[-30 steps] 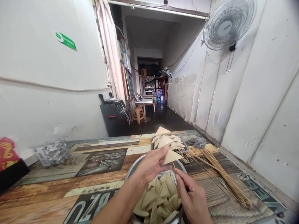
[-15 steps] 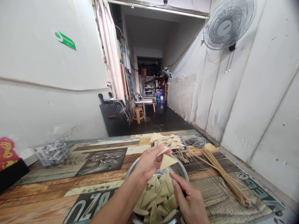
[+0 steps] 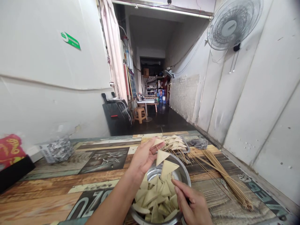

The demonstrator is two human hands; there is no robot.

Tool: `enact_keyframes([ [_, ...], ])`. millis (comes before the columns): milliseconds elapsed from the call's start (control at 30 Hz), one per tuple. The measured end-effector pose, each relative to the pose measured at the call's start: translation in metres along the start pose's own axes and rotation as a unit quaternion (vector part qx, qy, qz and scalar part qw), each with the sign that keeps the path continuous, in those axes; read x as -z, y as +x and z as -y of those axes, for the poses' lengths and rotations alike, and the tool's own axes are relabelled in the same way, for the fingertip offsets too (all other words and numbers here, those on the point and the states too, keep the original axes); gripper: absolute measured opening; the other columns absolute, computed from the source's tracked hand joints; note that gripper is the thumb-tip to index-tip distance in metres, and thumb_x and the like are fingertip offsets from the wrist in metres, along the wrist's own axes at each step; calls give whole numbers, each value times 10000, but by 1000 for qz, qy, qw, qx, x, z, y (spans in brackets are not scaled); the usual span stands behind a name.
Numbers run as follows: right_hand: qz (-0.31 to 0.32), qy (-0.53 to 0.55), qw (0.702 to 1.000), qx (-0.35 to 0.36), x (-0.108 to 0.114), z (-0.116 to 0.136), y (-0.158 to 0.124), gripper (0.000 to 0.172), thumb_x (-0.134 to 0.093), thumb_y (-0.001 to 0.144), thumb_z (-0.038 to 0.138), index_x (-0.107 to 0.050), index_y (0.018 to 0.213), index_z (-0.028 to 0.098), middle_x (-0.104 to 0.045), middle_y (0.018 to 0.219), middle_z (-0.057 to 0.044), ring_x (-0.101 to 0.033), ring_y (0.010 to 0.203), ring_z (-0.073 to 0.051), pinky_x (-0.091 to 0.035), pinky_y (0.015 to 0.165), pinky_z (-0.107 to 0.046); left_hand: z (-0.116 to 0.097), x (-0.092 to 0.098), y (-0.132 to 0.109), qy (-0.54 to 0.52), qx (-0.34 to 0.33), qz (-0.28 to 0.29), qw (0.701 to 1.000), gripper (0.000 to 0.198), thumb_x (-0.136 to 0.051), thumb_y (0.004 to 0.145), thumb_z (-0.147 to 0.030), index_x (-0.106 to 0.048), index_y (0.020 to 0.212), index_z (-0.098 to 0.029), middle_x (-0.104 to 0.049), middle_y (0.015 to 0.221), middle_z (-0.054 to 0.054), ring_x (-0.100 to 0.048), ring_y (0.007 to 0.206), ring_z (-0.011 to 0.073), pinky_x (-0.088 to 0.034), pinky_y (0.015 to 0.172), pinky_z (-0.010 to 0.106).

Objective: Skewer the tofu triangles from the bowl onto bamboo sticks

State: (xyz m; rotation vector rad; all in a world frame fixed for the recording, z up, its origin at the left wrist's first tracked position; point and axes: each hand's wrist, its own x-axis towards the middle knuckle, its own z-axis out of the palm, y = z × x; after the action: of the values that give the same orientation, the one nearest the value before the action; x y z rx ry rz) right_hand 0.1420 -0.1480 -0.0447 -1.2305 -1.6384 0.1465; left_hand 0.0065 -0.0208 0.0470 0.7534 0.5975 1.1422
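My left hand (image 3: 143, 156) is raised over a steel bowl (image 3: 185, 175) full of tan tofu triangles (image 3: 154, 200). Its fingers pinch the top triangle (image 3: 157, 142) of a skewer that also carries two lower triangles (image 3: 167, 165). My right hand (image 3: 193, 204), at the bowl's near right rim, is closed on the skewer's lower end. Behind the bowl a metal tray (image 3: 185, 144) holds finished skewers of triangles (image 3: 172, 142).
A bundle of bare bamboo skewers (image 3: 225, 175) lies to the right on the patterned table (image 3: 58, 187). A grey cloth (image 3: 198, 143) is by the tray. A crumpled foil bag (image 3: 56, 150) and a red-and-black box (image 3: 10, 159) sit at the left. Walls close in on both sides.
The skewer has been lowered toward the bowl and the triangles have spread apart along it. My left hand now pinches the top piece. The camera has shifted slightly.
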Motion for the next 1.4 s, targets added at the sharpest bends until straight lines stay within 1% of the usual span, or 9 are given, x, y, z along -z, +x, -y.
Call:
enact_keyframes([
  [300, -10, 0, 1000, -12, -1, 1, 3, 279, -459, 852, 230, -660, 1025, 143, -705, 655, -55, -691, 701, -170, -545, 679, -211, 5, -6, -3, -21, 39, -5, 999, 159, -568, 770, -186, -590, 908, -111, -681, 772, 113, -654, 741, 212, -536, 601, 331],
  [433, -4, -4, 1000, -17, -2, 0, 4, 272, -470, 848, 231, -654, 1033, 153, -726, 830, -81, -688, 714, -164, -539, 696, -215, 3, -7, -5, -14, 58, -6, 998, 167, -556, 778, -197, -587, 911, -101, -681, 757, 116, -654, 643, 199, -529, 599, 329],
  [500, -3, 2, 1000, -18, -3, -1, 4, 274, -468, 848, 230, -652, 1039, 160, -724, 775, -68, -687, 719, -168, -540, 696, -218, 3, -8, -6, -9, 67, -8, 998, 167, -548, 783, -201, -587, 908, -97, -681, 755, 120, -649, 611, 196, -528, 591, 334],
  [633, -4, 19, 999, -40, -3, -1, 5, 280, -464, 852, 230, -657, 1034, 141, -687, 609, -43, -686, 753, -182, -535, 728, -228, 4, -8, -4, -16, 60, -21, 998, 166, -535, 793, -185, -589, 926, -102, -683, 766, 117, -652, 687, 200, -530, 601, 327],
  [800, -10, 15, 998, -54, 0, -2, 6, 267, -472, 854, 231, -653, 1033, 151, -719, 915, -78, -676, 833, -169, -520, 757, -213, 4, -11, -5, -4, 67, 4, 998, 187, -568, 777, -229, -603, 890, -84, -680, 809, 130, -644, 736, 194, -527, 659, 316],
  [1000, 0, -53, 998, -28, 10, -4, 8, 272, -430, 871, 238, -642, 1013, 144, -721, 920, -70, -679, 812, -149, -521, 720, -195, 3, -10, -7, 32, 73, 37, 996, 251, -575, 770, -306, -602, 919, -107, -659, 929, 141, -627, 839, 216, -507, 715, 346],
  [1133, 42, -164, 985, -44, 28, -28, 44, 284, -367, 911, 236, -610, 1039, 162, -697, 970, -51, -654, 854, -139, -501, 755, -218, 0, -1, -2, 122, -6, -18, 992, 334, -606, 742, -342, -582, 1037, -187, -570, 1169, 116, -524, 1077, 207, -425, 870, 357],
  [1233, 59, -230, 968, -87, 33, -61, 87, 237, -396, 925, 226, -588, 1040, 151, -674, 944, -46, -634, 842, -146, -486, 778, -309, 2, 9, 1, 222, -77, -56, 970, 357, -670, 678, -283, -613, 1020, -196, -570, 1181, 89, -490, 1118, 198, -345, 949, 326],
  [1400, 139, -322, 926, -141, 17, -104, 137, 213, -511, 881, 267, -562, 1049, 147, -604, 1030, -46, -610, 853, -152, -499, 738, -347, 14, 33, -1, 397, -59, 19, 916, 350, -699, 613, -294, -674, 935, -159, -654, 1021, 99, -546, 1031, 258, -362, 930, 347],
])
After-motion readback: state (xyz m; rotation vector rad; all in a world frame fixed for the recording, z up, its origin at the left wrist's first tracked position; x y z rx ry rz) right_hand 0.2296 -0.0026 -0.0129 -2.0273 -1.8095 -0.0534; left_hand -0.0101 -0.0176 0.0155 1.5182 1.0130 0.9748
